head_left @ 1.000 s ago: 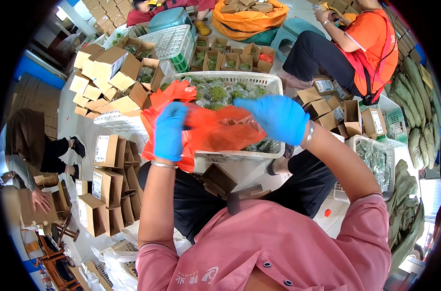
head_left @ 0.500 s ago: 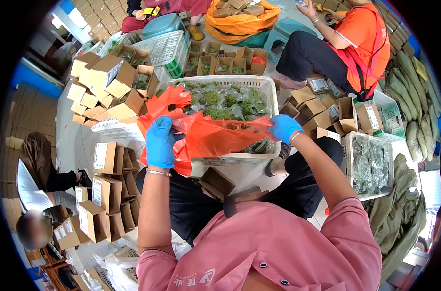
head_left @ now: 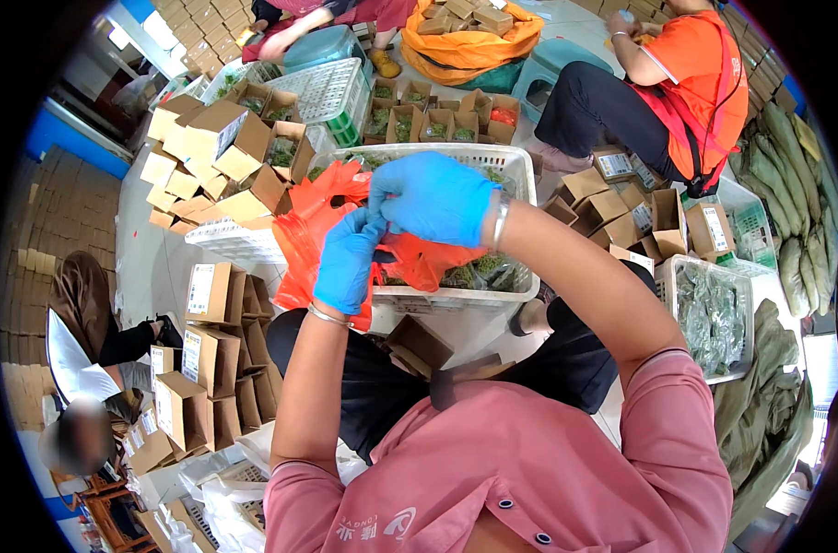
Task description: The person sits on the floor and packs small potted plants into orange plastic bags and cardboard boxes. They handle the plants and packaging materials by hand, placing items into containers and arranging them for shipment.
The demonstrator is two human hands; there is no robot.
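My left hand [head_left: 348, 263], in a blue glove, pinches a thin red plastic bag [head_left: 299, 244] near its gathered middle. My gloved right hand [head_left: 437, 201] presses against the left fingertips, its fingers closed on the same bag; the exact grip is covered by the hand. Crumpled red plastic hangs left of both hands, and another part spreads beneath the right one. Below them stands a white plastic crate [head_left: 527, 189] with small clear-wrapped green plants [head_left: 483, 269] inside, largely screened by my hands and the bag.
Open cardboard boxes [head_left: 209, 387] are stacked at my left, with more [head_left: 612, 207] at the right. Another white crate [head_left: 668, 304] holds bagged plants. A small open box [head_left: 419, 343] lies between my legs. One person [head_left: 695, 69] sits at the far right; others are nearby.
My right hand has swung left from the bag's stretched end to meet my left hand. The bag, pulled taut before, is now bunched. The left hand shifted slightly right.
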